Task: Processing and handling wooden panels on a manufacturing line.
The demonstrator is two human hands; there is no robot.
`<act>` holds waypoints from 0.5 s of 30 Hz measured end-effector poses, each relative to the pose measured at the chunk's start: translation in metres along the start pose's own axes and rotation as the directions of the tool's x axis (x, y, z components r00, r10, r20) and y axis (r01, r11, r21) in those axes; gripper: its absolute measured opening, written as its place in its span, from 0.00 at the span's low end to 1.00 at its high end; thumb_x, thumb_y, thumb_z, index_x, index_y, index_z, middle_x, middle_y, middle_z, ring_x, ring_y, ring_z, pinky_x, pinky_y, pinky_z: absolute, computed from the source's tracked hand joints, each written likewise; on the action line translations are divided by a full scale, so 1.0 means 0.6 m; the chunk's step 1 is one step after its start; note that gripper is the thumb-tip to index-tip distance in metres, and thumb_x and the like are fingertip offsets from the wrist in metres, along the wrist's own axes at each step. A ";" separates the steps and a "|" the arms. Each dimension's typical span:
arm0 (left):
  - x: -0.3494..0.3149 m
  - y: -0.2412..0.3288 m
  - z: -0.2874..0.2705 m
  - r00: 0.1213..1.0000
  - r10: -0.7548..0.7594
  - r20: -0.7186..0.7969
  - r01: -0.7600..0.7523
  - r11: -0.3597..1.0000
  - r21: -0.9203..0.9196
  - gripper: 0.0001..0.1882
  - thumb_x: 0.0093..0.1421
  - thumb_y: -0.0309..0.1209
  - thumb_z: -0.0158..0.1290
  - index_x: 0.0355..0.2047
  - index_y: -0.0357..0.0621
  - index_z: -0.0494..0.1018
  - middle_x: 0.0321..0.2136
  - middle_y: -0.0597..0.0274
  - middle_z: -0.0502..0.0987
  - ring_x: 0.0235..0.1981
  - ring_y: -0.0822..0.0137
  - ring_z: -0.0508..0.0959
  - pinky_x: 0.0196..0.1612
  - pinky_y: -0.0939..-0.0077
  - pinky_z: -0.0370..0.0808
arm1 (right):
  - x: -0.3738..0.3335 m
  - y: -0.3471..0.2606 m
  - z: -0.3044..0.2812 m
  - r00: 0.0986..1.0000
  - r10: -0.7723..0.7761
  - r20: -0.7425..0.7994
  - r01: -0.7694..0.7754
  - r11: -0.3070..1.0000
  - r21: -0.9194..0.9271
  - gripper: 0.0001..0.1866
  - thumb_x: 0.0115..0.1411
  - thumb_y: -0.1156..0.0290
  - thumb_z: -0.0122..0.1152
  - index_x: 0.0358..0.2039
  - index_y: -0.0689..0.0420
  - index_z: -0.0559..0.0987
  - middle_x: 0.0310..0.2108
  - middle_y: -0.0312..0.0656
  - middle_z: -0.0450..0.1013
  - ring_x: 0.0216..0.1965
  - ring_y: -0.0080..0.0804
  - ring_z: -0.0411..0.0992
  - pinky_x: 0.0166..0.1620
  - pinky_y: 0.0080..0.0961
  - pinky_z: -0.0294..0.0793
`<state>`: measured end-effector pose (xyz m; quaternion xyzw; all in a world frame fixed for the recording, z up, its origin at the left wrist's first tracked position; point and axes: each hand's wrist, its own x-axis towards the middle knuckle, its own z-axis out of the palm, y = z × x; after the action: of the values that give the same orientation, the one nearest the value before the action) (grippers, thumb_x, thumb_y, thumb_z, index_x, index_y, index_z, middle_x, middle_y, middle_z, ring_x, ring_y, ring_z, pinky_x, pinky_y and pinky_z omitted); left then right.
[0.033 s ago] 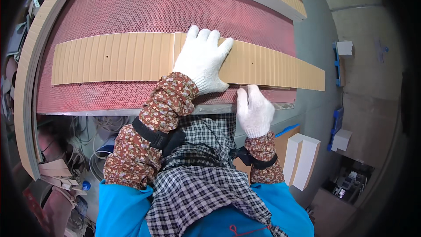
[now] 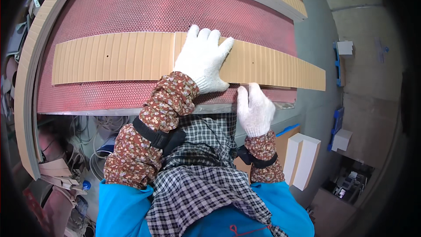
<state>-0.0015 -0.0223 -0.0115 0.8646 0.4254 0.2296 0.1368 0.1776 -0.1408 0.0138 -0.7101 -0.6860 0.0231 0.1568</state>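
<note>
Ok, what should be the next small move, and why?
Perhaps slide the right hand slightly rightward along the near edge of the ridged tan board: this hand is right at that edge, while the left hand lies spread on top and could steady the board, whose right end juts past the red mat.

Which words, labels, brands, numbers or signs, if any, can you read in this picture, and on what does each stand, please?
No text can be read.
Long, ribbed tan panel under the white-gloved left hand: one small dark dot, no lettering where it shows.
Bluish mark on the brown surface at far right: too small and blurred to tell.
</note>
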 end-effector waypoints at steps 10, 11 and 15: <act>0.001 0.000 0.003 0.999 0.011 -0.038 -0.011 1.000 0.001 0.51 0.40 0.55 0.72 0.62 0.41 0.72 0.49 0.46 0.75 0.56 0.48 0.74 0.68 0.47 0.60 | 0.030 -0.007 0.007 0.998 -0.049 0.040 0.051 0.997 -0.061 0.10 0.70 0.62 0.61 0.36 0.54 0.78 0.27 0.47 0.79 0.27 0.50 0.80 0.31 0.42 0.79; 0.001 0.000 0.003 0.998 0.012 -0.066 -0.012 1.000 0.000 0.50 0.40 0.53 0.73 0.62 0.40 0.72 0.47 0.47 0.75 0.55 0.49 0.74 0.67 0.47 0.60 | 0.040 -0.006 0.010 0.997 -0.065 0.033 0.068 0.995 -0.077 0.10 0.70 0.62 0.60 0.36 0.54 0.78 0.27 0.47 0.80 0.27 0.49 0.80 0.31 0.42 0.79; 0.001 0.000 0.002 0.998 0.013 -0.056 -0.012 1.000 0.013 0.50 0.40 0.53 0.73 0.62 0.40 0.73 0.48 0.47 0.75 0.55 0.49 0.74 0.68 0.46 0.60 | 0.106 -0.004 0.025 0.994 -0.112 0.010 0.112 0.984 -0.135 0.10 0.71 0.60 0.59 0.37 0.53 0.78 0.27 0.45 0.81 0.26 0.45 0.81 0.30 0.39 0.81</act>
<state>-0.0004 -0.0218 -0.0123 0.8613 0.4251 0.2518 0.1182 0.1752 -0.0757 0.0119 -0.6793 -0.7251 -0.0317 0.1085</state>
